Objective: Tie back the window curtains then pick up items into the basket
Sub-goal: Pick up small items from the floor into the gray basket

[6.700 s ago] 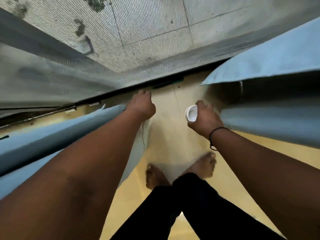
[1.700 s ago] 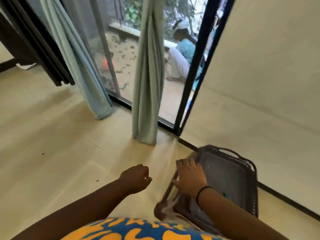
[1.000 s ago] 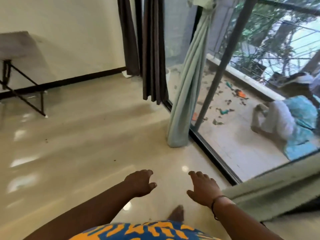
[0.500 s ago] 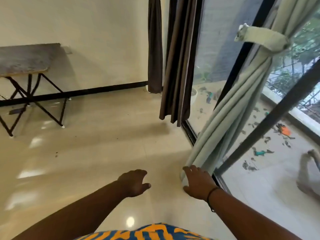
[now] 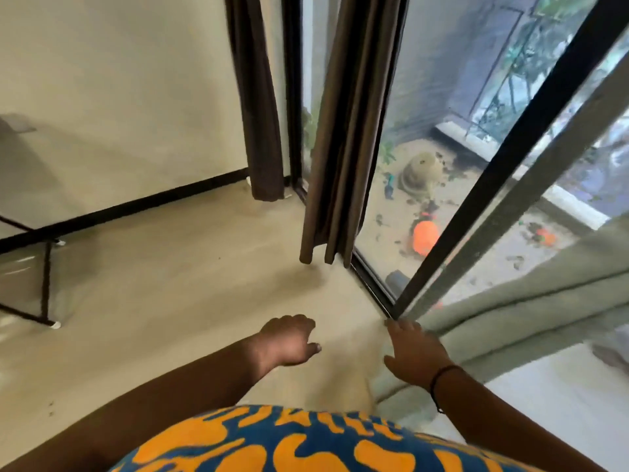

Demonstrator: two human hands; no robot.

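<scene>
A pale green curtain (image 5: 531, 311) slants across the right side, bunched in folds. A dark brown curtain (image 5: 343, 137) hangs loose against the glass ahead, and another brown curtain (image 5: 258, 97) hangs at the wall corner. My right hand (image 5: 413, 352) is held out with its fingers straight, right beside the lower folds of the green curtain. My left hand (image 5: 289, 338) hovers over the floor with fingers loosely curled, holding nothing. The basket is out of view.
A black window frame (image 5: 503, 158) runs diagonally, with its track (image 5: 371, 287) along the floor. Beyond the glass lie an orange object (image 5: 424, 238) and a pot (image 5: 420, 173) on a littered balcony. A black table leg (image 5: 46, 284) stands at the left.
The view has swung toward the brown curtains, which are nearer now. The green curtain has shifted to the right edge. Both hands stay out in front, holding nothing.
</scene>
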